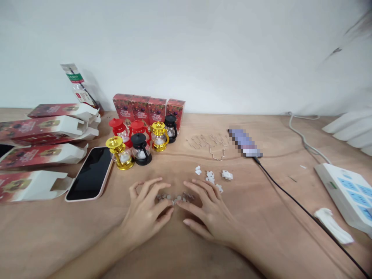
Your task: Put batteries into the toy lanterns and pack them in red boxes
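Observation:
Several small round button cells (168,197) lie in a loose pile on the wooden table, partly hidden under my fingers. My left hand (149,207) curves around the pile from the left, fingers spread. From the right, my right hand (207,209) mirrors it, its fingers also apart and over the cells. Neither hand grips anything. Small white plastic parts (209,177) lie just beyond my right hand. Farther back are several bent metal wires (207,141). Small lanterns in gold (124,157), black (141,153) and red (117,126) stand upright beyond my left hand.
Red printed boxes (123,106) stand against the wall; opened boxes (37,153) lie at the left beside a phone (91,174). Another phone (244,141) has a black cable (287,193) running to the lower right. A white power strip (345,193) and crumpled tissue (334,226) are at right.

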Demonstrator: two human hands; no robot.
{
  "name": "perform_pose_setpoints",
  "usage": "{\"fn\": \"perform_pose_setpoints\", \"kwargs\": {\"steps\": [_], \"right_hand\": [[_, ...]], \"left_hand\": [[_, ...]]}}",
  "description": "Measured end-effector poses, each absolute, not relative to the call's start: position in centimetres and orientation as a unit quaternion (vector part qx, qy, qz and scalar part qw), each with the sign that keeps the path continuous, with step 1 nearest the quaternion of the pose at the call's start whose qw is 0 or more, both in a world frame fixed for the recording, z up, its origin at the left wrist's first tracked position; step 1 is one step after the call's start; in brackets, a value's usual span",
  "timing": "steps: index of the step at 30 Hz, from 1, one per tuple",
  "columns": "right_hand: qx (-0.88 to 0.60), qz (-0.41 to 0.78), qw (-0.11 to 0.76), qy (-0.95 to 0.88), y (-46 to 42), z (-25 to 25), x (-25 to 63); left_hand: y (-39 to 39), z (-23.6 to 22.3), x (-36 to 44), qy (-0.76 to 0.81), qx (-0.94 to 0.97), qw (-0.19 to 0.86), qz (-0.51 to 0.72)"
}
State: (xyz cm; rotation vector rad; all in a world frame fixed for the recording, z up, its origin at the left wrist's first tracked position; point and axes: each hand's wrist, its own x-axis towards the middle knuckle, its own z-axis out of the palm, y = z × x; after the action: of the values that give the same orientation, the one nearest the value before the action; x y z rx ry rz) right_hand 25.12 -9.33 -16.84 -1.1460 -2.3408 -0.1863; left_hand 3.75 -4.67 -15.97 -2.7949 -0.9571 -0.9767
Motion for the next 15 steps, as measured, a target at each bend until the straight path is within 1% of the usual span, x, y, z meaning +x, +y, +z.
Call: {"fn": "perform_pose_setpoints", "kwargs": {"steps": [9,12,15], "right_hand": [[-0.453,-0.089,0.205,-0.863,-9.11,-17.17,24.71],[-0.455,-0.088,0.214,-0.860,-9.12,-17.17,24.72],[-0.459,-0.087,0.252,-0.847,-9.18,-17.16,24.74]], "left_hand": [[-4.69,-16.45,3.77,-0.273,-0.908,-0.006,-0.317],[-4.70,-16.39,3.87,-0.272,-0.909,-0.006,-0.315],[-4.72,-16.22,3.94,-0.276,-0.908,0.002,-0.316]]}}
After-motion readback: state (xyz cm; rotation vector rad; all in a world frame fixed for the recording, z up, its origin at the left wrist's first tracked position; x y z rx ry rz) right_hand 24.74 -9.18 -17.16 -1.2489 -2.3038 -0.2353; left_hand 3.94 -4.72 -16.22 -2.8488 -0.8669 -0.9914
